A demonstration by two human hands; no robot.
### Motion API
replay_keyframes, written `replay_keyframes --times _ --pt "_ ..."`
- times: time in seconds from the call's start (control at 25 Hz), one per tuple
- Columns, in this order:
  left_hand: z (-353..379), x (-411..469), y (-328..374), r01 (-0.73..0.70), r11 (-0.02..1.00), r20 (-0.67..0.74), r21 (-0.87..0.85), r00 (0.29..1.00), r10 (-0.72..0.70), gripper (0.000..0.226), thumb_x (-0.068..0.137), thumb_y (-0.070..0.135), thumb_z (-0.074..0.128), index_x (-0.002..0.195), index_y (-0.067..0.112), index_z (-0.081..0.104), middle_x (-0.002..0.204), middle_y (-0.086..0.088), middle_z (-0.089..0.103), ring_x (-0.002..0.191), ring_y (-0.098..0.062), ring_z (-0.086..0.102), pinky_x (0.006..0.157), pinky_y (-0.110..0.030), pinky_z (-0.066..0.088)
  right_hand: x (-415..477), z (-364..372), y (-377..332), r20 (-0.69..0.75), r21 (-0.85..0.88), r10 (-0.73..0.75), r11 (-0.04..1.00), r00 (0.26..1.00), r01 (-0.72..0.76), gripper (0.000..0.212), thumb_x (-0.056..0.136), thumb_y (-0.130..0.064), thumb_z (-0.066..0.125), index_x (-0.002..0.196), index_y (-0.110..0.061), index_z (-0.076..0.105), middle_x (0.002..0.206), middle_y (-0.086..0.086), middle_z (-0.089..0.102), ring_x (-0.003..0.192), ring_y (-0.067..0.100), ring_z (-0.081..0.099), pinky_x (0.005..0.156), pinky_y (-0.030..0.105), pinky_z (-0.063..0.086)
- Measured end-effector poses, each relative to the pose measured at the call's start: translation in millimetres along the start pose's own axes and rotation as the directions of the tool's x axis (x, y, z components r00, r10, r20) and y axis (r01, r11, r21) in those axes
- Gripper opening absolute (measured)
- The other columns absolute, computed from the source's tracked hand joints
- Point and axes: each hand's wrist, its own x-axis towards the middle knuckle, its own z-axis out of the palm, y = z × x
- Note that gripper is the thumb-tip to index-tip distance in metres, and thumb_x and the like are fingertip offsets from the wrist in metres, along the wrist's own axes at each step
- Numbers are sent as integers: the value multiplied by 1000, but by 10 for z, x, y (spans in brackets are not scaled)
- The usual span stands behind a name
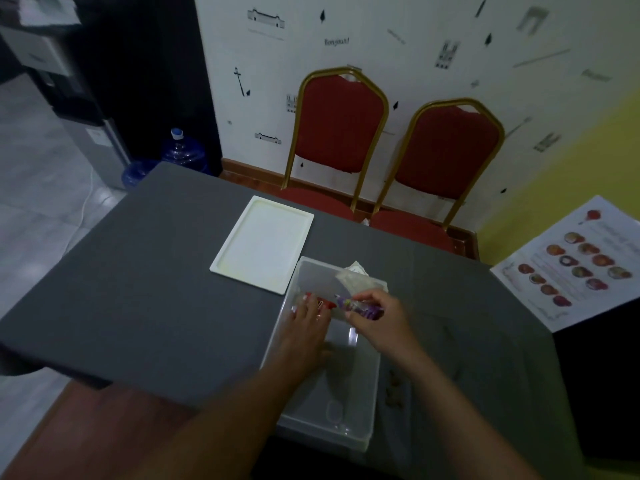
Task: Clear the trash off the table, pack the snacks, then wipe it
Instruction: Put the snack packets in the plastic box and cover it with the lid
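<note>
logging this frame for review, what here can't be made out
- Head view: the red packet in the clear bin is partly covered by the left hand; its label is blurred.
- The purple packet is partly wrapped by the right hand; print unreadable.
- Small brown bits on the table: too dim to identify.

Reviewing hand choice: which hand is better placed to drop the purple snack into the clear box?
Right hand: it already pinches the purple snack above the clear box. The left hand is on the red snack.
</note>
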Motion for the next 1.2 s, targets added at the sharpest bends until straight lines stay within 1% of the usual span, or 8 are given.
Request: replay_keyframes --times 0.08,0.24,0.36,0.44,0.6,0.92,1.08,1.2 --pt "44 -39 -29 -13 1000 13 16 1000 13 91 70 40 77 147 18 34 158 -14 31 147 -37 24 117 -52 31 85 52 -59 49 -255 -87 962 995 97 21 79 -30 79 97 -27 67 93 -9 69 82 8 66 65 15 48" --pt "-2 -24 -20 36 999 14 -20 999 -36 89 78 29 74 152 15 26 161 -18 23 150 -40 16 119 -52 25 303 209 -77 196 -634 -107 744 975 209 26 91 -37 67 109 -18 65 114 9 61 112 25 52 90 37 49" --pt "-264 -34 29 75 970 3 -233 997 -76 67 84 37 68 143 19 40 149 -11 42 139 -32 40 111 -46 39 449 359 -24 249 -800 -100 540 963 263 42 97 -40 59 127 -10 63 131 13 54 122 30 47 98 40 43" --pt "-544 -2 36 39 957 -122 -288 990 -77 42 91 31 64 130 19 54 137 -7 53 125 -24 51 103 -38 47 509 441 -7 245 -766 -99 590 964 255 32 100 -31 58 121 -9 66 125 10 61 109 26 62 83 33 47" --pt "-1046 135 -65 -31 990 -365 -140 931 -22 48 78 19 76 123 11 60 124 -11 61 112 -27 56 91 -34 46 533 539 106 212 -753 -94 618 973 224 21 103 -18 51 113 -10 67 119 9 67 103 24 68 79 28 47" --pt "-822 361 -279 -2 859 -226 -512 965 -133 59 88 22 69 141 14 44 151 -7 41 135 -23 42 110 -43 42 558 423 -88 242 -672 -52 712 969 206 18 98 -11 59 110 -5 69 112 12 70 95 24 66 78 24 46" --pt "-739 393 -316 -7 826 -245 -563 956 -160 55 88 11 69 138 18 48 148 -1 44 131 -19 46 108 -42 45 891 -147 -451 -43 -243 -65 969 997 52 17 93 -10 65 104 -21 74 93 -4 74 76 12 74 71 30 62" --pt "-685 399 -342 6 817 -245 -577 953 -180 60 86 4 69 139 22 48 150 4 43 132 -16 46 108 -41 45 1417 -347 -136 -242 -169 29 983 970 -72 24 94 -6 60 108 -20 73 101 -2 75 88 14 73 80 31 60"
